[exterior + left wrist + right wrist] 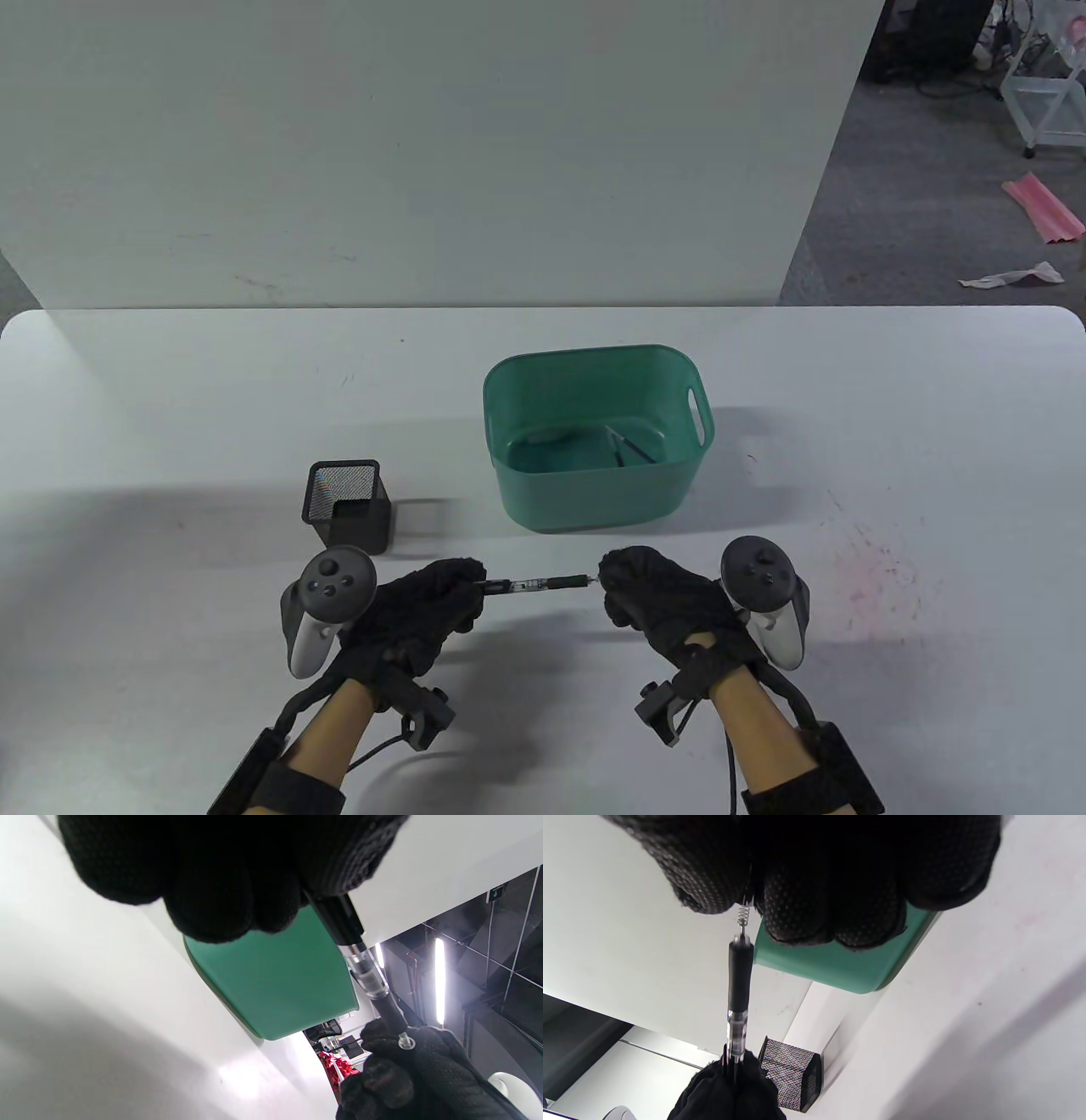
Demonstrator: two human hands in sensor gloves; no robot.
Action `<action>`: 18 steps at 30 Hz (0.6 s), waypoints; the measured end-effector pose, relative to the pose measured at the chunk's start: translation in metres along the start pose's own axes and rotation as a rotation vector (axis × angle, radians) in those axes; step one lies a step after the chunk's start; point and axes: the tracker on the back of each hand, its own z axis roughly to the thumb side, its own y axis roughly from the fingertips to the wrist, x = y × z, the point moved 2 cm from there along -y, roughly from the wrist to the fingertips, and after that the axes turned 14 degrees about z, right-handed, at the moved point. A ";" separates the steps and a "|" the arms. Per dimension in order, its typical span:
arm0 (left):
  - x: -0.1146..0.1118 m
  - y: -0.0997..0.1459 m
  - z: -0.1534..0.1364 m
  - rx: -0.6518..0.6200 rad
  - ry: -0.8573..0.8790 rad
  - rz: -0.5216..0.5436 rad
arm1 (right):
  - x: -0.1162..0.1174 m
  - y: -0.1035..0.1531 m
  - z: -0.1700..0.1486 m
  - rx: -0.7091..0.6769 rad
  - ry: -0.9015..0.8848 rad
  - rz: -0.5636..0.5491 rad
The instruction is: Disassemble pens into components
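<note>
A pen [534, 584] with a clear barrel and a black rubber grip is held level above the table's front, between both hands. My left hand [441, 598] grips its back end. My right hand [632, 586] pinches at its front end. In the right wrist view a small metal spring [743, 916] shows between the black grip [740, 978] and my right fingers [797, 899]. In the left wrist view the pen [369, 978] runs from my left fingers [220, 887] down to my right hand [407, 1069].
A green plastic bin [594, 501] stands just behind the hands, with a few pen parts [629, 448] on its bottom. A black mesh pen holder [348, 505] stands to the left of the bin. The floor lies beyond the table's far right.
</note>
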 end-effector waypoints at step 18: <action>0.019 -0.002 -0.005 0.007 -0.036 0.058 | -0.041 -0.023 0.055 -0.002 0.373 -0.332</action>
